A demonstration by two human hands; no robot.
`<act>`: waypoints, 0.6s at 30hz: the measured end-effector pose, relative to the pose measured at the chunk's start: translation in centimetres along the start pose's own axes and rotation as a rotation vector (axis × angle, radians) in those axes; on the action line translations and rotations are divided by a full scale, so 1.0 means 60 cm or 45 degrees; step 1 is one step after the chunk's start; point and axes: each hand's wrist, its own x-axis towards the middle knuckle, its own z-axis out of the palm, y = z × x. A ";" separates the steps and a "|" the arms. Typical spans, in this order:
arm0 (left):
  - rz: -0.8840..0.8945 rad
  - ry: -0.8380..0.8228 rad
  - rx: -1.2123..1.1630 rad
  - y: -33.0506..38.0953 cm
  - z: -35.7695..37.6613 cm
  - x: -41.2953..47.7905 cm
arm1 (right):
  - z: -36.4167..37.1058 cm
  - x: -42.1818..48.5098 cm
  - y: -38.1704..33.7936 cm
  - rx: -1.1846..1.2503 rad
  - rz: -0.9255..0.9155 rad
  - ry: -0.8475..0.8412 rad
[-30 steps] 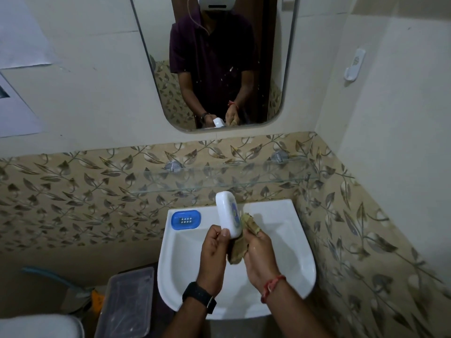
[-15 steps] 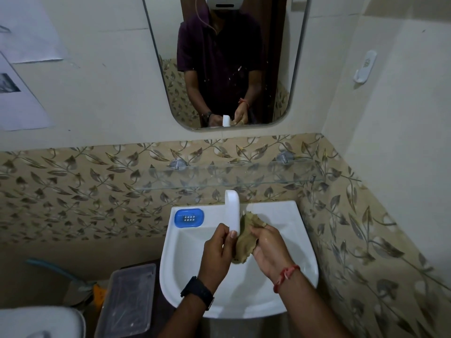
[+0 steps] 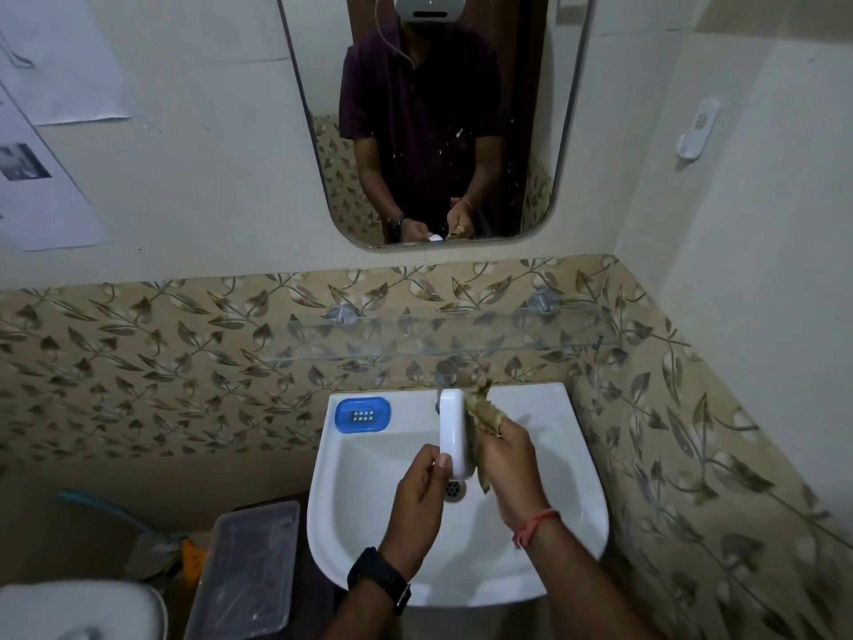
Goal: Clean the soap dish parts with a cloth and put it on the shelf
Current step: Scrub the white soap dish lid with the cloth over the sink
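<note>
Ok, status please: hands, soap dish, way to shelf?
Left hand grips white dish part upright over sink. Right hand holds cloth against it. Blue part on sink rim. Path to glass shelf looks free.

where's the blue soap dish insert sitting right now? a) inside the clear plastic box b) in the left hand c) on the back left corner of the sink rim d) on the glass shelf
c: the blue insert lies flat on the back left corner of the sink rim, apart from both hands. The left hand holds the white cover and the right hand holds the cloth.
</note>
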 end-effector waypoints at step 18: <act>0.326 -0.075 0.594 0.011 -0.051 0.018 | -0.002 -0.003 0.005 0.405 0.275 0.040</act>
